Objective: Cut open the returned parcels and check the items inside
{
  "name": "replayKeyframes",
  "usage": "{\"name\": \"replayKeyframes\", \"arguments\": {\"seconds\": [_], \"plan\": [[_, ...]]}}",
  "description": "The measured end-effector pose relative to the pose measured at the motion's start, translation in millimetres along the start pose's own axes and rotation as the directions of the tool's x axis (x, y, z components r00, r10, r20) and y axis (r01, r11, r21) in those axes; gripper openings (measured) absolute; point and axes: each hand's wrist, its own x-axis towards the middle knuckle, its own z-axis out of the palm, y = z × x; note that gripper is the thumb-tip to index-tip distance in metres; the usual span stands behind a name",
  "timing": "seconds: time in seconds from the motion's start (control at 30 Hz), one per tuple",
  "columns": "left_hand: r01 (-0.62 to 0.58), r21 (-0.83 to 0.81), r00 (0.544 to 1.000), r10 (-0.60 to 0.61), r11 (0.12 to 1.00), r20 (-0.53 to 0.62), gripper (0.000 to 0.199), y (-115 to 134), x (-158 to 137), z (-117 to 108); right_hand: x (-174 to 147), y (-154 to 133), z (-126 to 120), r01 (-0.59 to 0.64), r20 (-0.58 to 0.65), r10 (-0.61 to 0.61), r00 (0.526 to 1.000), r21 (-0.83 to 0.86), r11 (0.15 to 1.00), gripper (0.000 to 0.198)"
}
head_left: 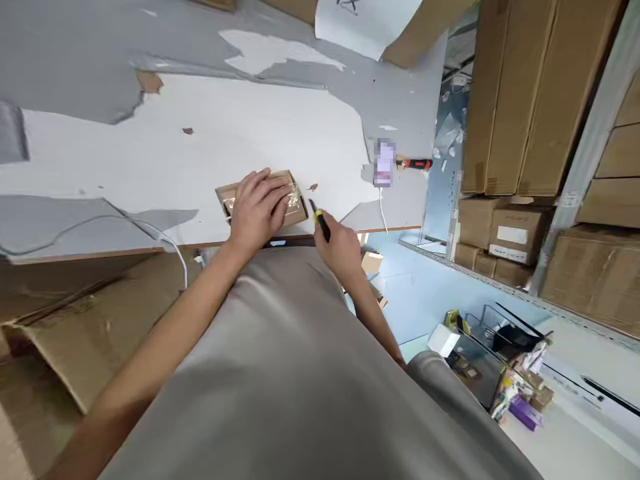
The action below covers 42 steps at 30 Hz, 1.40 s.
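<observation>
A small, flat cardboard box (299, 208) with shiny clear tape across its top lies near the front edge of the table. My left hand (257, 207) rests on top of this box, fingers stretched over the tape, hiding much of it. Just to the right, my right hand (340, 247) grips a black and yellow utility knife (320, 220). Its tip points up and left, close to the box's right end but apart from it. My right palm and fingers cover the rear of the knife's handle.
The table's white top (250, 127) has torn grey covering. To the right lie a phone (385, 163) on a white cable and a red and black tool (417, 164). White paper (365, 27) sits at the back. Stacked cartons (520, 100) fill shelves at right; an open carton (100, 327) stands below left.
</observation>
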Motion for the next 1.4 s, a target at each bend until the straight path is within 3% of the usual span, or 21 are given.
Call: {"name": "replayKeyframes", "arguments": {"seconds": [0.17,0.3,0.5,0.83,1.07,1.23,1.4], "plan": [[0.002,0.022,1.000,-0.001,1.000,-0.002,0.039,-8.8,-20.2,-17.7,20.6,4.6,-2.8,0.122,-0.063,-0.118,0.991,0.054,0.991,0.050],[0.068,-0.015,0.998,-0.069,0.998,-0.016,0.044,-18.0,-34.6,-26.7,18.6,-18.9,7.5,0.225,0.048,-0.225,0.973,0.015,0.974,0.052],[0.119,-0.168,0.993,-0.113,0.979,0.047,0.048,-15.5,-28.4,-17.1,11.9,-41.0,21.3,0.042,0.056,-0.033,0.998,-0.166,0.985,0.055],[0.164,-0.299,0.986,-0.154,0.940,0.059,0.044,-8.6,-16.7,-9.9,11.2,-22.3,10.8,0.041,0.032,-0.036,0.999,-0.177,0.983,0.053],[0.078,-0.285,0.996,-0.083,0.955,-0.006,0.044,-17.0,-18.4,1.0,14.3,-32.1,2.4,-0.003,0.046,0.015,0.999,-0.258,0.966,0.055],[0.063,-0.204,0.998,-0.062,0.977,0.011,0.040,-16.3,-22.3,2.0,14.1,-36.8,-0.3,0.011,0.083,0.013,0.996,-0.275,0.961,0.058],[0.078,-0.172,0.997,-0.072,0.982,0.036,0.038,-9.8,-19.0,0.9,34.8,-47.7,6.2,-0.038,0.073,0.064,0.995,-0.311,0.950,0.052]]}}
